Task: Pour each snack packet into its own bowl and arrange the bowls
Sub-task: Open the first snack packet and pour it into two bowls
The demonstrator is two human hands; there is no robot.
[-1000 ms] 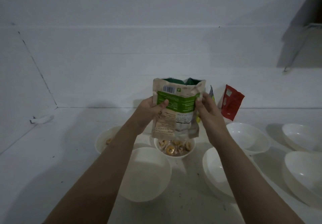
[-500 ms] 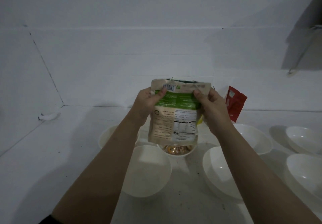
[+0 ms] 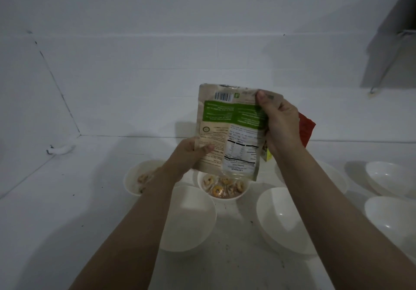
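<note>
A beige and green snack packet [image 3: 234, 129] is held upside down in the air above the middle of the white counter [image 3: 67, 199], its printed back turned toward the camera and its lower end hanging just over a small bowl of ring-shaped snacks [image 3: 223, 188]. The packet's upper right corner is pinched by the right hand [image 3: 281, 123], with the thumb laid across the printed face and the fingers curled behind. Its lower left edge is gripped by the left hand [image 3: 189, 156], thumb in front and fingers behind. The two hands are set apart along the packet, the right one higher than the left.

To the left of the filled bowl, a second small bowl [image 3: 141, 179] with a few pale pieces inside is partly covered by the left forearm. Nearer the camera, a larger white bowl [image 3: 191, 217] is seen just beside the filled one, and another white bowl [image 3: 281, 217] lies to the near right, partly hidden by the right forearm. Two more white bowls [image 3: 389, 177] are placed at the far right, one behind the other.

Behind the right hand, a red packet [image 3: 306, 129] is leaned against the white wall [image 3: 157, 64], and the corner of a yellow packet [image 3: 267, 154] is visible below the wrist.
</note>
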